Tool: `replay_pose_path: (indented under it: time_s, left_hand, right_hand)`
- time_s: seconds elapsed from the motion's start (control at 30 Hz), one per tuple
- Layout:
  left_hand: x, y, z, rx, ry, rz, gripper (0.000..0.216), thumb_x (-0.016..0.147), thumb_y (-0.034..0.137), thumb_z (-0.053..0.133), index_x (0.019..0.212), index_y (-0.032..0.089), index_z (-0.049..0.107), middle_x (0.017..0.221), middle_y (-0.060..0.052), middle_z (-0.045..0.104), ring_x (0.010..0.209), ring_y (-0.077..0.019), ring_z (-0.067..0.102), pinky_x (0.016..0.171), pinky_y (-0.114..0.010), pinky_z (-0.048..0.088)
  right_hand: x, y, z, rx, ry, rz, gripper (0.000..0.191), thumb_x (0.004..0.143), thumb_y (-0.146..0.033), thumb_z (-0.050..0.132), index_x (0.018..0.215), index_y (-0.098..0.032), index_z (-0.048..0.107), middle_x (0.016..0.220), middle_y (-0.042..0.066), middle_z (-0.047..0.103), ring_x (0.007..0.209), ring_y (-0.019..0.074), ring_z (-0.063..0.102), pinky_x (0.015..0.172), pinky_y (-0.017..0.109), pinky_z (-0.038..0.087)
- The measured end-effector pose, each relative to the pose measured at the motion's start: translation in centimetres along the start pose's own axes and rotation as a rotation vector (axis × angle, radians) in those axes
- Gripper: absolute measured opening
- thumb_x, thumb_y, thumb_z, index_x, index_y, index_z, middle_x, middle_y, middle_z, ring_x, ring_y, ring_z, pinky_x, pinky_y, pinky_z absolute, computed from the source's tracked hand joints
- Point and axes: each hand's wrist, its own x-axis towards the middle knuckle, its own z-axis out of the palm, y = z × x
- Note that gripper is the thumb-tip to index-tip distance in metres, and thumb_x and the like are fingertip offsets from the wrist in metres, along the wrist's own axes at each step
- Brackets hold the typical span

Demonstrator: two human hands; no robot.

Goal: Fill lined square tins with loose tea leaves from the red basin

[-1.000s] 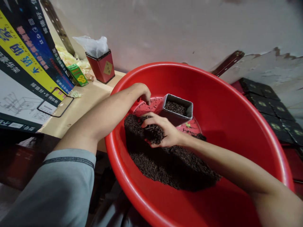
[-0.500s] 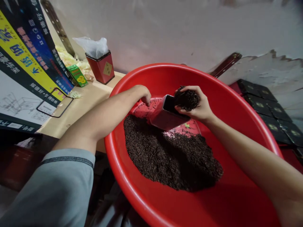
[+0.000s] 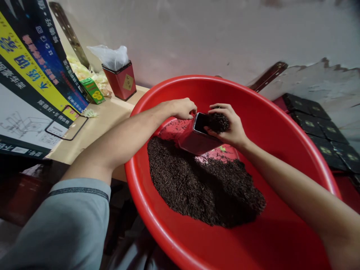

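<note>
In the head view a large red plastic tub [image 3: 284, 131] holds a heap of dark, dry loose tea leaves [image 3: 194, 183]. A dark red square tin [image 3: 198, 144] stands in the tub behind the heap, its mouth facing up. My right hand [image 3: 229, 125] is closed around a clump of tea leaves at the tin's right rim, fingers on the far side and thumb on the near side. My left hand [image 3: 184, 108] is at the tin's upper left corner with fingers curled in. I see nothing in it, and cannot tell whether it touches the rim.
On the wooden table [image 3: 112, 116] left of the tub stand a red tin [image 3: 122, 80] with a clear plastic bag sticking out, a small green box [image 3: 92, 90] and a large printed carton [image 3: 30, 86]. Several black-topped tins [image 3: 320, 127] sit at the right.
My left hand has risen and moved right to the tin's corner. My right hand has shifted slightly left, bringing the clump of tea leaves over the tin's mouth.
</note>
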Motion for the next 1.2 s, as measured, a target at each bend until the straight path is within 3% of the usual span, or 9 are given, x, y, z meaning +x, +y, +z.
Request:
replay_pose_path:
  time_s: [0.17,0.37,0.63,0.83,1.03,1.13,1.2]
  left_hand:
    - [-0.3,0.5,-0.2,0.007,0.069,0.042,0.039,0.097,0.023,0.055,0.131,0.017,0.074,0.123,-0.010,0.078,0.109,-0.0241,0.070,0.096,-0.033,0.049]
    - [-0.6,0.6,-0.4,-0.042,0.131,0.058,0.040,0.097,0.026,0.055,0.130,0.020,0.076,0.121,-0.008,0.078,0.110,-0.0231,0.069,0.100,-0.033,0.046]
    - [-0.4,0.5,-0.4,-0.054,0.126,0.057,0.038,0.097,0.024,0.054,0.128,0.021,0.076,0.121,-0.007,0.078,0.109,-0.0236,0.069,0.097,-0.034,0.048]
    - [-0.6,0.6,-0.4,-0.108,0.163,0.034,0.038,0.097,0.024,0.055,0.130,0.023,0.075,0.125,-0.007,0.076,0.115,-0.0247,0.067,0.098,-0.035,0.048]
    - [-0.9,3.0,-0.6,-0.162,0.245,0.125,0.052,0.105,0.041,0.047,0.153,0.024,0.055,0.155,-0.007,0.059,0.141,-0.0290,0.052,0.117,-0.037,0.038]
    - [-1.2,4.7,0.2,-0.153,0.147,0.228,0.071,0.103,0.051,0.049,0.166,0.022,0.034,0.169,-0.008,0.042,0.154,-0.0328,0.037,0.126,-0.041,0.028]
    - [-1.2,5.4,1.2,-0.096,0.045,0.267,0.086,0.100,0.055,0.052,0.170,0.020,0.019,0.176,-0.009,0.026,0.161,-0.0342,0.024,0.130,-0.045,0.019]
  right_hand:
    - [-0.1,0.3,0.0,0.014,-0.047,-0.011,0.030,0.083,-0.036,0.075,0.112,-0.029,0.069,0.127,0.011,0.067,0.119,0.0307,0.066,0.105,0.057,0.053]
    - [-0.1,0.3,0.1,-0.027,-0.086,-0.008,0.027,0.085,-0.039,0.074,0.109,-0.029,0.071,0.125,0.010,0.067,0.116,0.0298,0.067,0.102,0.055,0.055]
    - [0.7,0.9,-0.2,-0.109,-0.172,-0.061,0.038,0.082,-0.041,0.076,0.116,-0.028,0.071,0.125,0.012,0.065,0.115,0.0313,0.065,0.100,0.055,0.056]
    - [1.8,1.1,-1.9,-0.137,-0.258,-0.054,0.038,0.078,-0.036,0.078,0.114,-0.024,0.076,0.121,0.012,0.067,0.105,0.0321,0.069,0.092,0.054,0.061]
    - [0.0,0.1,-3.3,-0.115,-0.276,-0.044,0.028,0.096,-0.039,0.066,0.119,-0.028,0.077,0.127,0.010,0.071,0.110,0.0299,0.072,0.097,0.051,0.062]
    - [-2.0,-0.1,-3.1,-0.118,-0.326,-0.048,0.042,0.103,-0.043,0.055,0.140,-0.028,0.067,0.143,0.011,0.065,0.127,0.0319,0.066,0.109,0.055,0.057]
    - [-3.1,0.1,-2.9,-0.141,-0.394,-0.071,0.059,0.105,-0.052,0.049,0.156,-0.022,0.052,0.156,0.016,0.054,0.143,0.0365,0.054,0.117,0.061,0.047]
